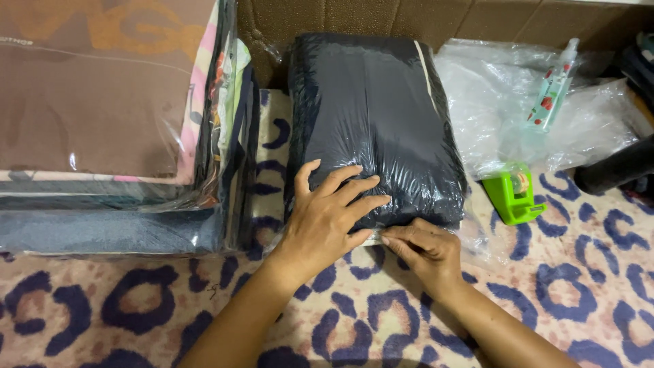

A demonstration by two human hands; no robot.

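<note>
Dark folded garment in a clear plastic bag [375, 123], lying at centre frame on a leopard-print blanket [558, 300]. Already folded, slid inside the bag and pressed flat, with the plastic drawn tight and wrinkled over the cloth. Near edge of the bag apparently not yet sealed: a loose flap of plastic visible under the hands at lower centre; no tape seen across it.

Left hand [327, 218] spread flat on the lower part of the package, fingers [354, 187] released and splayed, pressing down rather than grasping. Right hand [426, 249] just below and right of it, fingers pinched on the bag's bottom edge, seemingly tucking or folding the flap under. Both hands touching the package and close to each other.

Right of centre, a green tape dispenser [512, 194] standing near the package, untouched. Behind it, upper right, crumpled empty clear plastic bags [490, 88] with a small spray bottle [555, 85] lying on them. Left side of the frame, a stack of already bagged folded textiles [102, 136]. Along the top edge, a brown cardboard wall [422, 17].
</note>
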